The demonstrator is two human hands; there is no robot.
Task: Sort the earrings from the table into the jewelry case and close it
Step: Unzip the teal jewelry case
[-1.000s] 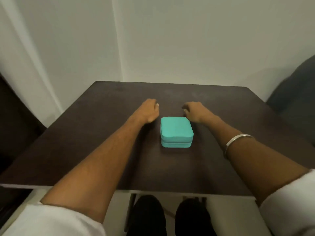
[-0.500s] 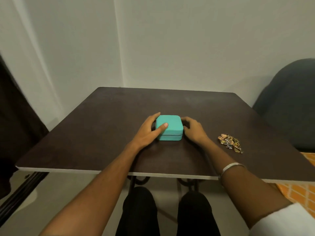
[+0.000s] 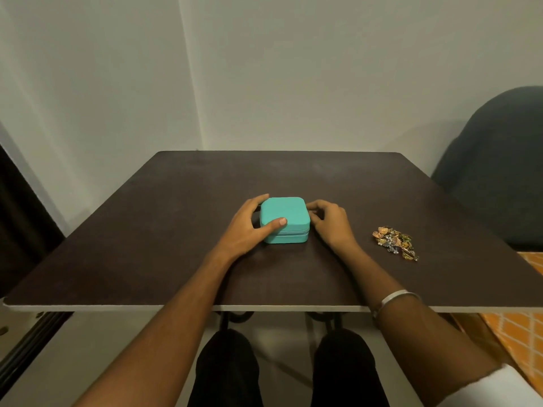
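A closed teal jewelry case (image 3: 289, 214) sits in the middle of the dark brown table (image 3: 176, 230). My left hand (image 3: 249, 227) grips its left side, thumb on the lid and fingers round the far corner. My right hand (image 3: 330, 224) lies against the case's right side with curled fingers at the seam; whether it pinches the zipper pull is hidden. A small heap of gold and silver earrings (image 3: 393, 242) lies on the table to the right of my right hand, apart from it.
The table's near edge (image 3: 117, 307) runs across below my forearms, with my knees under it. A dark grey chair back (image 3: 499, 171) stands at the right beyond the table. White walls meet in a corner behind.
My hands came from behind the case to its two sides and my left thumb settled on the lid. The view pulled back, bringing the earrings into sight. Since half a second ago, little has shifted.
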